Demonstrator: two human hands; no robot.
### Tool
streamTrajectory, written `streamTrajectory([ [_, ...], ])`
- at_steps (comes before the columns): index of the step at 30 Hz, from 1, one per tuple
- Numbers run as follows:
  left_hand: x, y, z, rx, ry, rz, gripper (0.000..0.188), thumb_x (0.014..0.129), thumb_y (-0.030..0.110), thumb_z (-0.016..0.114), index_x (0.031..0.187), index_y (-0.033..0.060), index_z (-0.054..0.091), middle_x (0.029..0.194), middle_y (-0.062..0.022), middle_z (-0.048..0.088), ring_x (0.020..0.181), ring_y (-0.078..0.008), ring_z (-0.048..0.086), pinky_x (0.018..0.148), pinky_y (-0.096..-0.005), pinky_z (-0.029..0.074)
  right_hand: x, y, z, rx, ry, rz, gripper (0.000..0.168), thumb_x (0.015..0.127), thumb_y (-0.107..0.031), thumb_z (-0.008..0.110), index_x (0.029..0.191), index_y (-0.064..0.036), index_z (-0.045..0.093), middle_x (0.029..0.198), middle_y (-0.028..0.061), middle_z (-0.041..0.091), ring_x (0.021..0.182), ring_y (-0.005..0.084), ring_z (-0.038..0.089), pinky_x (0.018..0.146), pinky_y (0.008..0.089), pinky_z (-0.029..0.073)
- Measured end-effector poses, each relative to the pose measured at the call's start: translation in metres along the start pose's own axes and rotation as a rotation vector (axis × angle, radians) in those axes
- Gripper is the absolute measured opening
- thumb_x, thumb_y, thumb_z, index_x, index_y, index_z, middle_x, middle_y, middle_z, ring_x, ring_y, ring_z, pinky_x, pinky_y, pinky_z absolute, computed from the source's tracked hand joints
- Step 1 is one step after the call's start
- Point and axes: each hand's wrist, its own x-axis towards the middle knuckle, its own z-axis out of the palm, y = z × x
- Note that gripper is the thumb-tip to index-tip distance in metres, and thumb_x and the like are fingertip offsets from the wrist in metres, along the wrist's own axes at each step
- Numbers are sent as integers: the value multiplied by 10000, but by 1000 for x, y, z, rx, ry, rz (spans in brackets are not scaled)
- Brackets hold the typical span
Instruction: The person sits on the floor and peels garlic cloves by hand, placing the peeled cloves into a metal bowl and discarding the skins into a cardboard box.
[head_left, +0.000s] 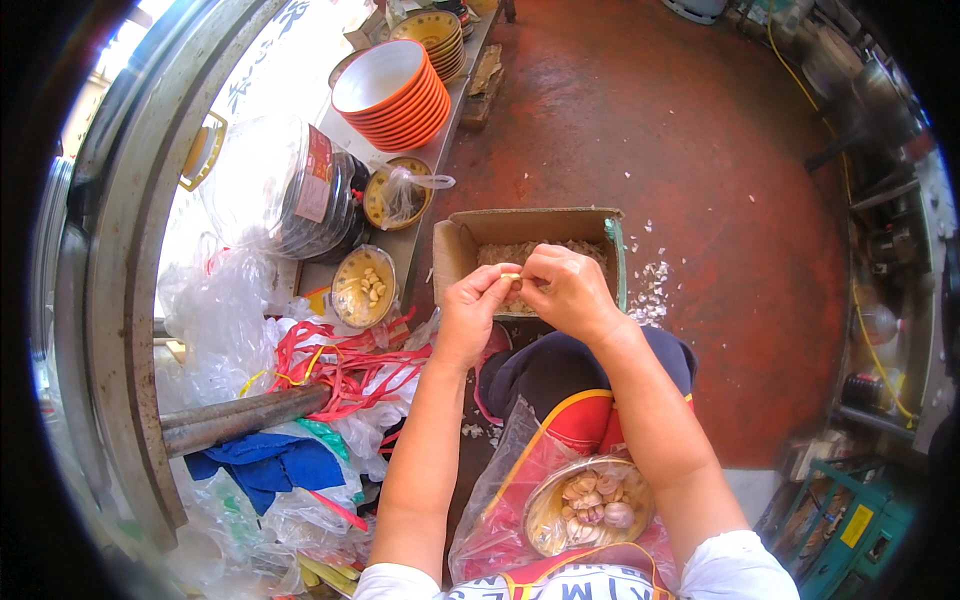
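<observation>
A small pale garlic clove (511, 276) is pinched between the fingertips of my left hand (478, 300), and the fingers of my right hand (564, 289) meet it from the other side. Both hands are over an open cardboard box (527, 217) that holds papery skins. On my lap, over a red apron (581, 421), rests a plastic-lined bowl (534, 517) with unpeeled garlic bulbs and cloves (600, 501). To the left, another lined bowl (347, 304) holds several peeled cloves (373, 286).
Stacked orange bowls (396, 97), a big clear plastic jar (262, 184) and a small bowl with a plastic bag (405, 191) stand at left. Plastic bags and red straps (330, 360) lie beside my left arm. Garlic skins (651, 295) litter the red floor (750, 262). Shelving lines the right side.
</observation>
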Motion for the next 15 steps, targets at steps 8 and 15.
streamTrajectory([
  [8, -2, -3, 1, -25, 39, -3, 207, 902, 117, 563, 1057, 0, 635, 890, -21, 648, 780, -71, 573, 726, -211, 462, 1, 0, 1, -14, 18, -21, 110, 685, -92, 624, 629, -22, 560, 667, 100, 553, 666, 288, 579, 582, 376, 474],
  [15, 0, -2, 3, -94, 51, -15, 209, 906, 122, 560, 1058, -1, 634, 889, -26, 648, 770, -74, 577, 714, -212, 467, 2, -1, 0, -4, 63, -25, 103, 684, -81, 621, 630, -21, 558, 669, 103, 552, 666, 288, 574, 583, 377, 471],
])
